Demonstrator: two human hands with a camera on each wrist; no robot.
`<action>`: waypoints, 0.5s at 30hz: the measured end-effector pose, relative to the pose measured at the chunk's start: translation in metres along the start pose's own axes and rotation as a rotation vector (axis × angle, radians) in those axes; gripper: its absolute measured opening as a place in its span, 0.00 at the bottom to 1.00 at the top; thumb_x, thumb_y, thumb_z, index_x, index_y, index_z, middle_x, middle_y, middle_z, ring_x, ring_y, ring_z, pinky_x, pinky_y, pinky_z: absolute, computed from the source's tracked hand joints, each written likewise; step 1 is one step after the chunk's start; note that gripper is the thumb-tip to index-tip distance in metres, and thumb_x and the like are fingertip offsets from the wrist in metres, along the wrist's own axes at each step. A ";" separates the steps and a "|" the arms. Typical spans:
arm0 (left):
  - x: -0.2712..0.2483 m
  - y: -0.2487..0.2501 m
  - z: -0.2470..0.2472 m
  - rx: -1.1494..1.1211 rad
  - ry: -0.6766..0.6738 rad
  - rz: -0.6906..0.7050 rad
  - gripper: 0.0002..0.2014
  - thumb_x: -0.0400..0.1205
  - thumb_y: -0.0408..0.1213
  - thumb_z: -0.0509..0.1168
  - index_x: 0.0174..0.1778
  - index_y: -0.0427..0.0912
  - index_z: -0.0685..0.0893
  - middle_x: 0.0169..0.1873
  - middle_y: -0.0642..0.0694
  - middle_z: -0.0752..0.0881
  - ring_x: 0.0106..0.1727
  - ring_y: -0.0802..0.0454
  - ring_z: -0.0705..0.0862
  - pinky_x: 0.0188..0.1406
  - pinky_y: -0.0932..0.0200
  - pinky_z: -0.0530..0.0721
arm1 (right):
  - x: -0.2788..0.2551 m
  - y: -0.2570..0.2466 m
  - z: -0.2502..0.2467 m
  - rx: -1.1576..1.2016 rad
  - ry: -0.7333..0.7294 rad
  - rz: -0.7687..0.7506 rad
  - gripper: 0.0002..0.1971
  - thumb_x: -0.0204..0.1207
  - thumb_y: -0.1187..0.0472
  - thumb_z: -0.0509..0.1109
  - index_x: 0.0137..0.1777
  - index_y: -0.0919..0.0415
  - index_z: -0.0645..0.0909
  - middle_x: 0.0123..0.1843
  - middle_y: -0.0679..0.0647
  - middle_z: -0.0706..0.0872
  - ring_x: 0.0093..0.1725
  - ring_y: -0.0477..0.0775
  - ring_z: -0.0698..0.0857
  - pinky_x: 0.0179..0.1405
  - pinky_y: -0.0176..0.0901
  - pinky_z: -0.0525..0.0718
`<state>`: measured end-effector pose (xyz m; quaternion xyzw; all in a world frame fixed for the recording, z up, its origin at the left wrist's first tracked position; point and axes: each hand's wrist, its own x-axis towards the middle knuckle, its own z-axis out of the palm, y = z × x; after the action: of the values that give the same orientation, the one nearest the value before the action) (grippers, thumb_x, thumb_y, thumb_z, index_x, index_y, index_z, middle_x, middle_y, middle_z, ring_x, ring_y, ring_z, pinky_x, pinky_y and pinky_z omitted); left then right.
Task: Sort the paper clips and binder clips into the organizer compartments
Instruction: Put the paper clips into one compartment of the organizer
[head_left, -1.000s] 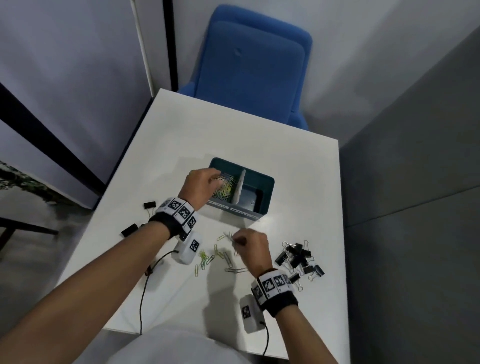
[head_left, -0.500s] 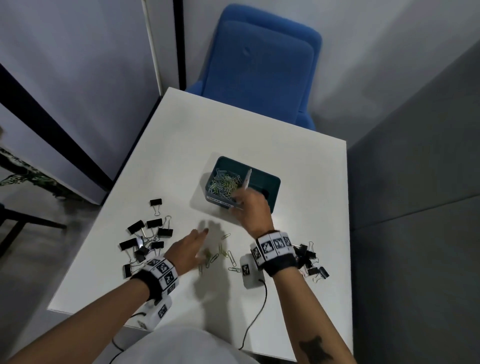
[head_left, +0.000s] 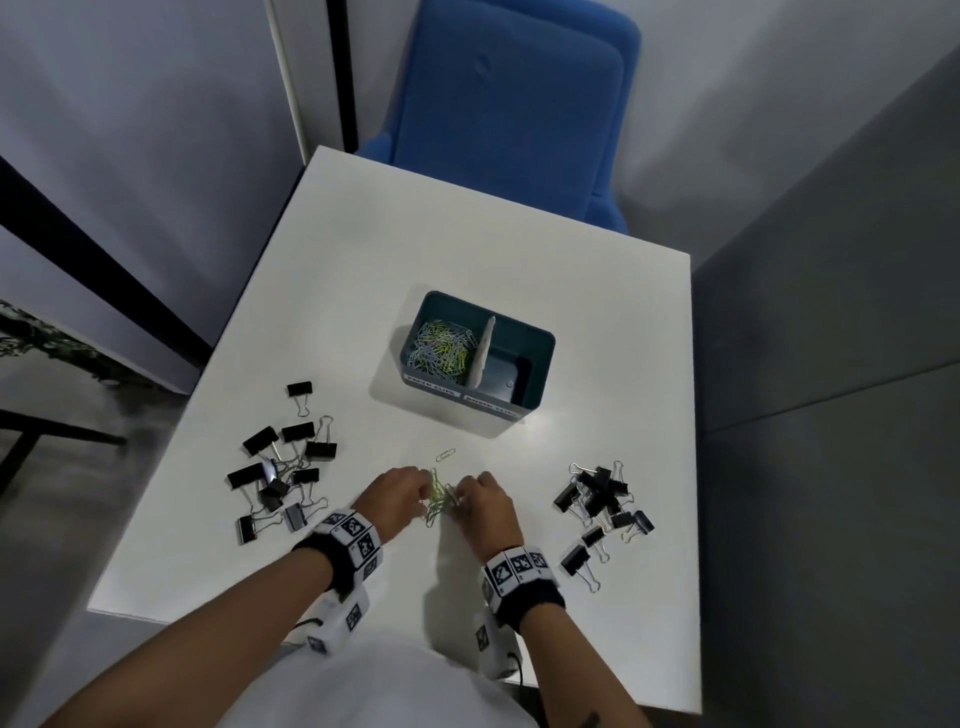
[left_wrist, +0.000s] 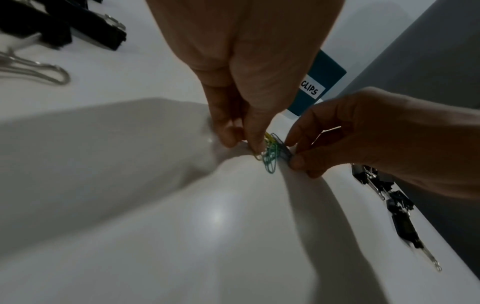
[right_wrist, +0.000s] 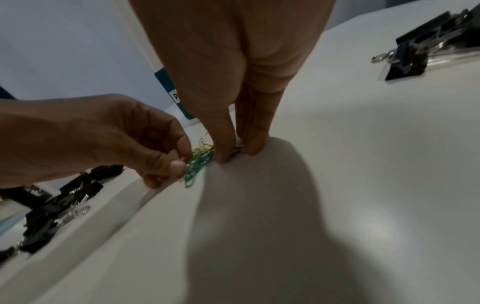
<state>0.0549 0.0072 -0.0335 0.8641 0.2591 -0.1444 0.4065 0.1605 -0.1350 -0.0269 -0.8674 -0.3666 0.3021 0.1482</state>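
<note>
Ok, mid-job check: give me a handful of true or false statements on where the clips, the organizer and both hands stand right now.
1. Both hands pinch at the same small heap of paper clips on the table. True: the left hand and the right hand meet over it.
2. The organizer holds binder clips in its right compartment. False: that compartment looks empty; only the left one is filled, with paper clips.
3. Binder clips lie in two groups, a left pile and a right pile. True.
4. No paper clip lies apart from the heap. False: a single paper clip lies just beyond the hands.
5. The organizer lies tipped on its side. False: it stands upright.
</note>
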 end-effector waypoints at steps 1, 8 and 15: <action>0.003 0.003 0.000 -0.003 0.028 0.010 0.09 0.73 0.31 0.72 0.39 0.48 0.79 0.38 0.52 0.80 0.42 0.49 0.81 0.39 0.59 0.73 | 0.002 -0.001 0.001 0.030 0.016 -0.003 0.08 0.73 0.61 0.74 0.49 0.62 0.81 0.48 0.61 0.81 0.41 0.67 0.85 0.38 0.52 0.83; 0.012 0.007 -0.013 0.334 0.033 0.119 0.47 0.70 0.61 0.72 0.80 0.45 0.61 0.73 0.48 0.69 0.68 0.45 0.69 0.61 0.48 0.78 | -0.001 0.012 -0.010 -0.056 -0.031 0.009 0.36 0.66 0.55 0.79 0.74 0.51 0.67 0.65 0.56 0.70 0.60 0.57 0.75 0.44 0.50 0.85; -0.004 -0.005 0.010 0.489 0.014 0.314 0.42 0.59 0.49 0.83 0.68 0.46 0.74 0.54 0.51 0.80 0.49 0.51 0.80 0.32 0.60 0.84 | -0.006 0.001 0.012 -0.110 -0.003 -0.129 0.31 0.64 0.63 0.80 0.69 0.54 0.76 0.56 0.56 0.78 0.54 0.59 0.79 0.32 0.50 0.84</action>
<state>0.0482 0.0008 -0.0417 0.9670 0.0825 -0.1319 0.2015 0.1506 -0.1398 -0.0341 -0.8482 -0.4382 0.2726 0.1191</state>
